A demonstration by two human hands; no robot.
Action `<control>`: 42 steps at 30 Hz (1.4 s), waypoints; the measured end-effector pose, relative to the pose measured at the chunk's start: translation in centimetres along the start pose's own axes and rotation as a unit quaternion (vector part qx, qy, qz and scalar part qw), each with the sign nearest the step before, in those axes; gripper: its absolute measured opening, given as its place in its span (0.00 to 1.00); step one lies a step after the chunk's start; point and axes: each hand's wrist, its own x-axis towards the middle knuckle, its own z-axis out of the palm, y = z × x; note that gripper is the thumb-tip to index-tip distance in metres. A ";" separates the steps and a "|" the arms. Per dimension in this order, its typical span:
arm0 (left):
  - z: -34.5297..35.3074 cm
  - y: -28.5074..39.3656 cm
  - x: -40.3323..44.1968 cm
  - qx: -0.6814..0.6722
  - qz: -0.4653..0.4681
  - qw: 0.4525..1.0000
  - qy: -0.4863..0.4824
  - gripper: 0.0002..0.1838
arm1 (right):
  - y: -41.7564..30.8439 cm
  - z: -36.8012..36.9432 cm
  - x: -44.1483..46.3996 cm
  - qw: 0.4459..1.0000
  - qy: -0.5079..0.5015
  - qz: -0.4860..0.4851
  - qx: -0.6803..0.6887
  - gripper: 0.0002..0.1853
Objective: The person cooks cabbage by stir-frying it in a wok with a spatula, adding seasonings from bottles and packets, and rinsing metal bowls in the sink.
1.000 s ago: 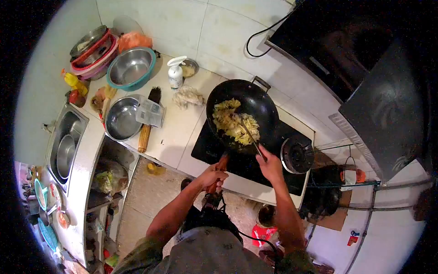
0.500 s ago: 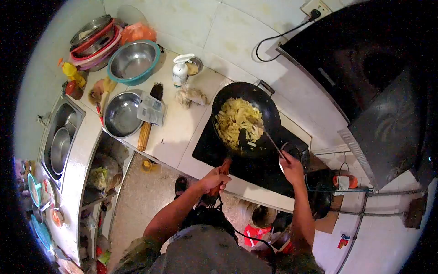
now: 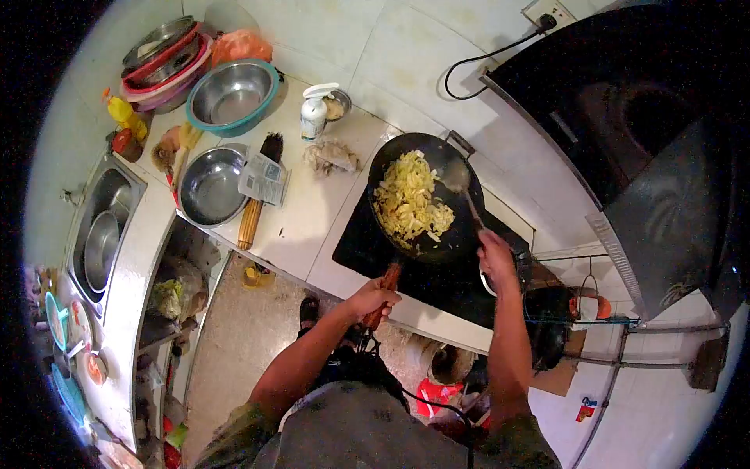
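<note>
My left hand (image 3: 373, 300) is closed around the wooden handle (image 3: 392, 275) of a black wok (image 3: 469, 234), which rests on the dark stove top (image 3: 355, 242). Chopped pale yellow-green food, perhaps cabbage (image 3: 409, 195), lies heaped on the left side of the wok. In my right hand (image 3: 495, 256) is the handle of a spatula (image 3: 472, 205). Its metal blade sits against the wok's upper right inner wall, apart from the heap.
Left of the stove, the counter (image 3: 301, 227) holds a white spray bottle (image 3: 313, 117), a crumpled bag (image 3: 331, 156), a steel bowl (image 3: 212, 191) and a teal-rimmed basin (image 3: 232, 98). A sink (image 3: 141, 191) is far left. A dark range hood (image 3: 594, 102) overhangs the right.
The spatula blade has moved from the food up to the wok's upper right wall, and my right hand has risen slightly. The food now sits more to the left, and the wok is a little higher in view.
</note>
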 end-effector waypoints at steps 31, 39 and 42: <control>-0.4 -0.3 0.5 -0.004 -0.012 1.000 -0.008 0.13 | 4.9 0.0 -5.3 0.994 0.004 0.087 0.068 0.12; 0.0 -0.1 -0.1 0.000 -0.014 1.000 -0.004 0.12 | 2.8 0.2 -0.1 0.991 0.010 0.066 0.117 0.13; 0.0 0.1 0.0 0.003 -0.028 1.000 -0.003 0.13 | 2.4 2.5 0.7 0.998 -0.057 -0.013 -0.038 0.19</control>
